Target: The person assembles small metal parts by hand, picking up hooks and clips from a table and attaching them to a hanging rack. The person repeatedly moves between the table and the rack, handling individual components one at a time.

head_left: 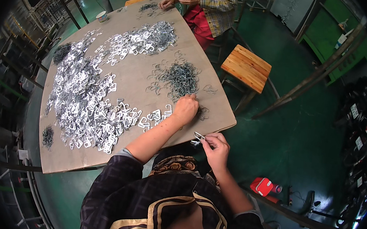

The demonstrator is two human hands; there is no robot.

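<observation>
My left hand (pixel 186 109) rests on the near edge of a pile of thin dark wire clips (pixel 181 78). Its fingers are curled downward, and whatever is between them is hidden under the hand. Just off the table's near right corner, my right hand (pixel 216 150) pinches a small bunch of shiny metal clips (pixel 197 138) between thumb and fingers. Left of my left forearm spreads a large heap of flat silvery metal buckles (pixel 82 101). A few of those buckles (pixel 153 117) lie right beside the forearm.
The brown-topped table (pixel 133 84) also bears a second silvery heap (pixel 144 41), smaller dark wire piles (pixel 48 136) and a cup (pixel 101 16). Across it, a person in a checked shirt (pixel 217 6) handles small pieces. A wooden stool (pixel 246 67) stands right; a red box (pixel 261 186) lies low right.
</observation>
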